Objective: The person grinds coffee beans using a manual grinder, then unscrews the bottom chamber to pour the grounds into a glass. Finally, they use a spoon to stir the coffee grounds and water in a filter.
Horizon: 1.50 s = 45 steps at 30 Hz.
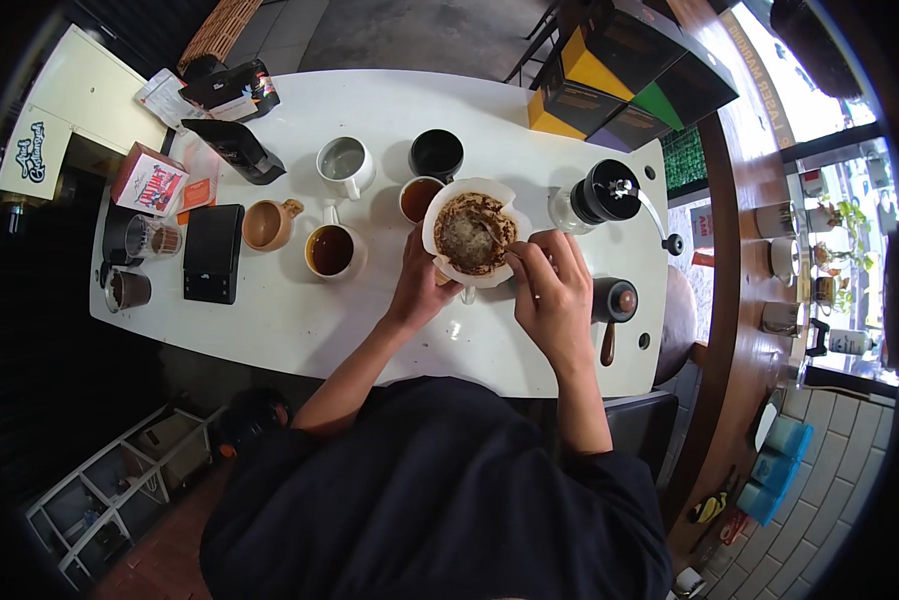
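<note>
A coffee dripper lined with a white paper filter (515, 213) is in front of me, with wet coffee grounds and murky liquid inside. My left hand (419, 290) is closed round the dripper's lower left side. Pinched in my right hand (554, 295) is a thin metal spoon (493, 234), its far end dipping into the grounds; its bowl is hidden. Behind the filter's left edge stands a cup of reddish-brown liquid (421, 199), partly covered. A white mug of dark coffee (330, 251) stands left of my left hand. What supports the dripper is mostly hidden.
On the white table (369, 325) are a white mug (346, 166), black cup (436, 155), brown cup (268, 225) and black scale (212, 255). A hand grinder (609, 190) and a black pot with wooden handle (614, 300) stand right. Boxes (624, 85) fill the far right corner.
</note>
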Available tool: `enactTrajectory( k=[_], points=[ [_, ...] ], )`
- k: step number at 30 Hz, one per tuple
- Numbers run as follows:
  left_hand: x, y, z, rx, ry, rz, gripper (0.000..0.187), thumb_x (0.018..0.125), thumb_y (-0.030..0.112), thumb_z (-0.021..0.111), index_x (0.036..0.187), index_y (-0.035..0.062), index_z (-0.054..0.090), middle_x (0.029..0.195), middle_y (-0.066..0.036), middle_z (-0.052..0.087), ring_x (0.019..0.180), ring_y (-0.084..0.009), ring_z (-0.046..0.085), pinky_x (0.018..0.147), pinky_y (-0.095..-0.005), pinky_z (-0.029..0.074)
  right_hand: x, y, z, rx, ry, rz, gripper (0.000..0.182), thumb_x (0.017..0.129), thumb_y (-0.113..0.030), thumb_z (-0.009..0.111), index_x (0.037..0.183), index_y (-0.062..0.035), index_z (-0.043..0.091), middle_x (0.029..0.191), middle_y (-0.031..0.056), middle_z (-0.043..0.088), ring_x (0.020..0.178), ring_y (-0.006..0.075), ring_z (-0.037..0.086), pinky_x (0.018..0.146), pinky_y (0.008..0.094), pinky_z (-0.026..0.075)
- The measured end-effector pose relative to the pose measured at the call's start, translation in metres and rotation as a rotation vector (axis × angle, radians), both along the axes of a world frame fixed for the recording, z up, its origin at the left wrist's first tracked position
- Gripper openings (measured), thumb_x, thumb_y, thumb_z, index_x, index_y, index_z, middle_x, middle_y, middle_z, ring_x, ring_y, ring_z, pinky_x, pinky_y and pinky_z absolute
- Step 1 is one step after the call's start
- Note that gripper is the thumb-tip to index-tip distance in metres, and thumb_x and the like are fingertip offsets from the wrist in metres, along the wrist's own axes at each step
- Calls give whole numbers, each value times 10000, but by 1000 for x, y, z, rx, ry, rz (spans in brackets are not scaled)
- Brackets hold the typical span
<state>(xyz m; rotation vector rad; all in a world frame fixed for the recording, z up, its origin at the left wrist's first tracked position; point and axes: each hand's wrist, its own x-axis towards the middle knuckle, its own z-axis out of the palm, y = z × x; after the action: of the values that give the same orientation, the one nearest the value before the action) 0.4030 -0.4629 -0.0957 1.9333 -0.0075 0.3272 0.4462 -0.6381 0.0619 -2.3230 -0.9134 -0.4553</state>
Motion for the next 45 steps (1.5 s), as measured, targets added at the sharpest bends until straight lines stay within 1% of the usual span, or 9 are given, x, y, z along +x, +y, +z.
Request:
enactTrajectory(
  k=[3, 11, 15, 21, 27, 30, 33, 39, 45],
  points=[
    [-1, 0, -5, 28, 23, -6, 844, 672, 86, 868, 1400, 37, 446, 1454, -190, 426, 1360, -398, 389, 1139, -498, 329, -6, 4, -3, 26, 33, 5, 98, 831, -73, 709, 909, -49, 655, 895, 72, 553, 796, 256, 549, 702, 392, 471],
    [-1, 4, -4, 106, -3, -26, 826, 669, 101, 874, 1380, 24, 461, 1417, -188, 455, 1329, -396, 419, 1119, -503, 329, -18, 4, -1, 57, 75, 29, 94, 835, -42, 696, 915, -21, 652, 909, 85, 561, 822, 279, 549, 745, 400, 461],
    [0, 5, -6, 156, -17, -29, 811, 671, 118, 879, 1368, 24, 475, 1407, -192, 464, 1327, -396, 423, 1121, -505, 325, -20, 0, 7, 91, 71, 11, 98, 826, -26, 694, 920, -20, 665, 903, 87, 570, 821, 277, 553, 737, 396, 459],
    [-3, 2, 1, 174, -40, 14, 777, 683, 138, 877, 1349, 19, 495, 1396, -193, 474, 1323, -392, 429, 1113, -505, 329, -19, -5, 21, 185, -3, 13, 139, 776, 11, 713, 906, -20, 677, 869, 95, 584, 775, 277, 559, 697, 390, 453],
    [-2, 1, 2, 106, -15, 4, 698, 685, 157, 877, 1292, 28, 558, 1385, -184, 493, 1315, -386, 438, 1109, -502, 329, -13, 0, 4, 163, 51, 46, 150, 783, -7, 713, 922, -35, 665, 886, 84, 575, 798, 271, 555, 702, 384, 450],
    [-2, 2, 5, 118, -24, 3, 662, 677, 164, 880, 1258, 34, 592, 1387, -183, 498, 1319, -386, 434, 1111, -505, 325, -8, 1, -2, 134, 76, 37, 125, 806, -35, 707, 919, -49, 658, 892, 75, 562, 802, 266, 541, 709, 389, 445],
    [-1, 3, -6, 156, -15, -12, 653, 666, 168, 883, 1244, 37, 608, 1396, -185, 497, 1333, -391, 421, 1116, -509, 320, -3, 1, -9, 113, 69, 11, 116, 812, -54, 712, 915, -54, 658, 900, 69, 558, 786, 260, 519, 708, 389, 429],
    [-2, 3, -8, 177, -43, 10, 710, 663, 168, 884, 1290, 40, 578, 1434, -194, 473, 1374, -399, 386, 1128, -522, 304, 6, -1, -15, 69, 1, -22, 119, 811, -73, 724, 911, -57, 662, 904, 56, 552, 758, 247, 486, 696, 375, 400],
    [-2, 2, -9, 173, -29, 2, 741, 667, 166, 882, 1321, 44, 555, 1443, -196, 466, 1380, -398, 382, 1134, -523, 293, 2, 0, -12, 135, -39, -49, 125, 805, -71, 732, 914, -68, 671, 905, 47, 554, 753, 228, 479, 670, 363, 393]
  ],
)
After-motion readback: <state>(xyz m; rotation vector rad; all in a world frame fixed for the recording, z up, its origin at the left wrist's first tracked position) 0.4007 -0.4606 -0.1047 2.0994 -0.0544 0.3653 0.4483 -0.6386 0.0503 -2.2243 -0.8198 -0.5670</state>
